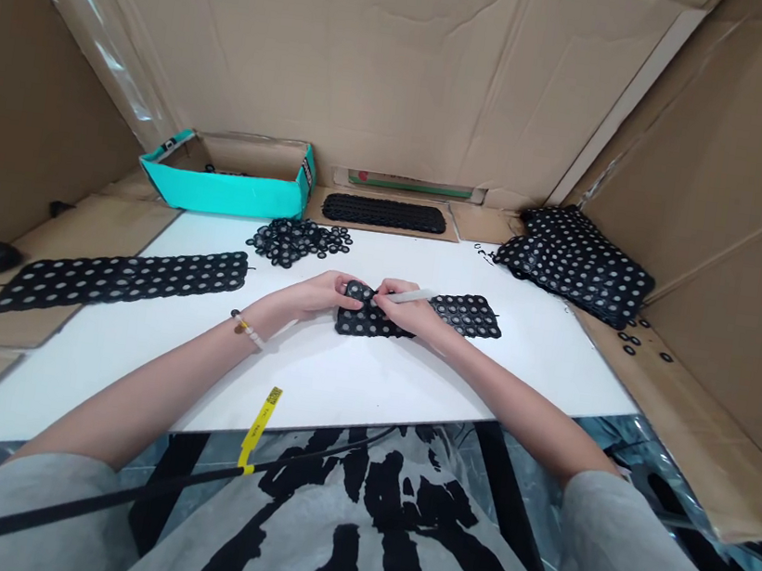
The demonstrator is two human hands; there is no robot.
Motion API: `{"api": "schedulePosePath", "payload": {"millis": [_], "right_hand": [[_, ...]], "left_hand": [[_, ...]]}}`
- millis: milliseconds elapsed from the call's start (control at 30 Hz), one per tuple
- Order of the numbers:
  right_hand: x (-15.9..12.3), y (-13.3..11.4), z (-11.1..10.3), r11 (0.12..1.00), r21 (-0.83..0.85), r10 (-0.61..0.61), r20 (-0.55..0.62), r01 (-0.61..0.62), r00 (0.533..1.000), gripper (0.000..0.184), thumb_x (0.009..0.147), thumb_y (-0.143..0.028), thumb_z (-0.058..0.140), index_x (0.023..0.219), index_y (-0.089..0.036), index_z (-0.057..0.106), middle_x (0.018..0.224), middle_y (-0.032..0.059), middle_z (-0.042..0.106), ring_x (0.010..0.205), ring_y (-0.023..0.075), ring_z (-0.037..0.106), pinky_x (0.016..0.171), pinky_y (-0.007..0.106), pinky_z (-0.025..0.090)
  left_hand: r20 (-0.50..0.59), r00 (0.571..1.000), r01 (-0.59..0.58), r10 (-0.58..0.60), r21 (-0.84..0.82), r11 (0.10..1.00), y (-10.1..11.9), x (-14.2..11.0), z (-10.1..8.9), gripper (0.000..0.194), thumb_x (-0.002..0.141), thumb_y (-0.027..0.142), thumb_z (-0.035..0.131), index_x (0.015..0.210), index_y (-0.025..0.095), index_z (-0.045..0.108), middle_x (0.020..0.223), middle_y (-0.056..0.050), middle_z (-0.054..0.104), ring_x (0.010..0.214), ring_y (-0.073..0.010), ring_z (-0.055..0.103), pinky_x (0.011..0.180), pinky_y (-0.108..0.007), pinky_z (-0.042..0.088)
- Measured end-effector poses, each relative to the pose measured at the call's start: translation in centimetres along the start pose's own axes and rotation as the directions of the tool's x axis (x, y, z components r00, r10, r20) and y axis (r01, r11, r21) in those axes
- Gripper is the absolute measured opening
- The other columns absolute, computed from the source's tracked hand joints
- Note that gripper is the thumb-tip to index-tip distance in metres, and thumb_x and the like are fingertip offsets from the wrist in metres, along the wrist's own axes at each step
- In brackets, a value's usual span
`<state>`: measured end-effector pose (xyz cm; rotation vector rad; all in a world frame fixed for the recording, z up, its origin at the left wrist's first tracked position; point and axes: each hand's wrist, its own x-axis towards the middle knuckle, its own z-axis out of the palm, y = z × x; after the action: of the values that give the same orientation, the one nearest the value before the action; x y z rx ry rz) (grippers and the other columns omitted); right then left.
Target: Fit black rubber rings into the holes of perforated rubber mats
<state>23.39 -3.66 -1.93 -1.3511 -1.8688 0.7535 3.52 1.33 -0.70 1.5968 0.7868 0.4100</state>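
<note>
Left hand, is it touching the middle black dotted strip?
Touching: the head view shows the left hand with its fingers on the left end of the black dotted strip.

You have a black strip (368, 323) of linked rings, dotted with pale openings, lying on the white table (354, 380), midway along it and nearer its front edge. The strip runs lengthwise across the table; your right hand (417, 317) hides its middle. You pinch its left end in your left hand (322, 295), where the far corner looks slightly lifted from the table. The pale, pen-like tool (411, 296) leans in your right hand above the table, its tip at the strip, too small to make out.
</note>
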Motion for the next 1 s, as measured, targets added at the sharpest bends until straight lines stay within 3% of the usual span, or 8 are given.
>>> {"api": "schedulePosePath", "payload": {"millis": [200,333,400,567,733,867,1000], "right_hand": [[0.2,0.4,-2.3,0.978,0.097,0.162,0.214,-0.186,0.963,0.013,0.078,-0.025,0.058,0.067,-0.019,0.056,0.05,-0.0022,0.056,0.048,0.0136,0.055,0.047,0.023,0.041],[0.6,0.6,-2.2,0.918,0.294,0.193,0.253,-0.266,0.948,0.016,0.078,-0.026,0.061,0.067,-0.017,0.054,0.071,0.0044,0.068,0.05,0.0126,0.061,0.043,0.021,0.044],[0.8,0.8,-1.5,0.896,0.37,0.164,0.235,-0.244,0.958,0.019,0.081,-0.031,0.061,0.07,-0.017,0.054,0.078,0.0057,0.07,0.05,0.0122,0.063,0.04,0.019,0.043],[0.7,1.4,-0.1,0.935,0.307,0.139,0.144,-0.178,0.98,0.02,0.084,-0.036,0.058,0.074,-0.019,0.054,0.046,-0.0038,0.057,0.037,0.0102,0.052,0.035,0.017,0.033],[0.1,0.5,-0.1,0.955,0.241,0.151,0.104,-0.172,0.983,0.019,0.085,-0.036,0.055,0.076,-0.02,0.055,0.046,-0.005,0.057,0.039,0.0102,0.05,0.041,0.019,0.035],[-0.5,-0.4,0.1,0.987,0.137,0.084,0.019,-0.086,0.996,0.015,0.084,-0.03,0.052,0.074,-0.02,0.054,0.046,-0.0059,0.054,0.048,0.0123,0.056,0.053,0.022,0.041],[-0.5,-0.6,0.5,0.997,0.076,0.029,-0.019,-0.028,0.999,0.015,0.085,-0.03,0.05,0.072,-0.021,0.052,0.048,-0.0069,0.052,0.049,0.0126,0.055,0.057,0.024,0.04]], "left_hand": [[-0.174,0.981,-0.038,0.087,0.266,0.963,-0.4,0.1,0.2,0.034,0.068,0.044,0.072,0.084,0.014,0.067,0.072,-0.001,0.065,0.067,-0.0145,0.054,0.062,-0.026,0.039],[-0.162,0.984,-0.021,0.077,0.323,0.946,0.1,0.0,0.4,0.033,0.068,0.046,0.07,0.077,0.014,0.067,0.07,-0.001,0.065,0.065,-0.0144,0.053,0.062,-0.026,0.039],[-0.164,0.984,-0.011,0.075,0.364,0.931,0.2,-0.1,0.3,0.034,0.068,0.047,0.069,0.074,0.014,0.067,0.067,-0.001,0.063,0.063,-0.0139,0.05,0.06,-0.026,0.037],[-0.135,0.989,0.006,0.054,0.408,0.913,0.3,-0.3,0.0,0.036,0.072,0.051,0.065,0.067,0.015,0.062,0.059,0.002,0.054,0.056,-0.0119,0.041,0.053,-0.025,0.029],[-0.111,0.994,0.056,-0.023,0.304,0.951,0.0,-0.3,0.0,0.035,0.072,0.051,0.066,0.07,0.016,0.062,0.059,0.002,0.051,0.052,-0.011,0.036,0.049,-0.025,0.024],[-0.09,0.994,0.071,-0.057,0.165,0.984,-0.2,-0.2,0.1,0.034,0.069,0.05,0.069,0.067,0.017,0.062,0.059,0.001,0.053,0.055,-0.0123,0.04,0.053,-0.026,0.028],[-0.037,0.996,0.086,-0.082,0.146,0.985,0.1,-0.3,-0.2,0.034,0.071,0.05,0.069,0.073,0.016,0.067,0.064,-0.001,0.058,0.057,-0.0131,0.043,0.055,-0.027,0.031]]}}
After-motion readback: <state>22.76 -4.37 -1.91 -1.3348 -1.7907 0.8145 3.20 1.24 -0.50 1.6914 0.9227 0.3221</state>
